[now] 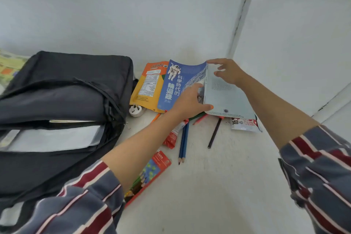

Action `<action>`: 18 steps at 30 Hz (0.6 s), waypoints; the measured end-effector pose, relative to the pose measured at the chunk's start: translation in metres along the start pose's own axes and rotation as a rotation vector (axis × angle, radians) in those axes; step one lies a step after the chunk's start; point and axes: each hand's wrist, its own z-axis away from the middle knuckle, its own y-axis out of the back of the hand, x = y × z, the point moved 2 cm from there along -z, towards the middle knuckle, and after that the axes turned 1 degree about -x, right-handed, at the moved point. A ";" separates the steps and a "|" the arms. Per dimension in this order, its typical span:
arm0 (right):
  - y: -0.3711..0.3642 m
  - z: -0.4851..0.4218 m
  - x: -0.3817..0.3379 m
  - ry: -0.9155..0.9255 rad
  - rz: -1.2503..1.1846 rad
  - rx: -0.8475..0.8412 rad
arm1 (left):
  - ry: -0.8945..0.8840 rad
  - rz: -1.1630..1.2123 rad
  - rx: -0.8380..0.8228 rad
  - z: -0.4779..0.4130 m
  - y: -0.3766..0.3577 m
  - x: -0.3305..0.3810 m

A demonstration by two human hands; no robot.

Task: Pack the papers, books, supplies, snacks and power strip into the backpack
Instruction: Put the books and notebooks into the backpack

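a black backpack (62,100) lies at the left of the frame on a white surface (218,186). its zipper is open, and pale sheets show inside the opening. to the right of it, in the middle of the frame, lies a blue book (173,85) with an astronaut on the cover. the book partly covers an orange snack pouch (147,89), and a white plug (135,110) sits just below the pouch, near the backpack.

both hands are on a pale blue booklet (228,99), which lies against the right edge of the blue book. i cannot tell if the two are one thing. the left hand (190,100) grips the booklet's left edge, with the thumb at the lower corner and the fingers curled at the seam. the right hand (228,72) pinches the upper corner, with the thumb on the face and the index finger over the top edge. the hands are close together but do not touch.

below the booklet some supplies are spread: a red paint tube (173,136), two blue pencils (183,142) side by side, a dark pencil (214,133) and a red pencil (199,119). a white and red snack packet (246,125) looks out from under the booklet's lower right corner. a red coloured pencil box (152,173) lies lower, partly under the left forearm.
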 end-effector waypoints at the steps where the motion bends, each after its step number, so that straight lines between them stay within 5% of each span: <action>1: 0.000 -0.006 0.004 0.016 0.009 -0.027 | 0.004 -0.016 0.005 -0.001 -0.001 0.002; 11: 0.005 -0.048 0.023 0.186 0.044 -0.268 | 0.105 -0.011 0.023 -0.004 -0.001 0.008; 18: 0.007 -0.058 0.026 0.169 0.011 -0.203 | 0.158 0.101 0.028 0.001 0.002 0.009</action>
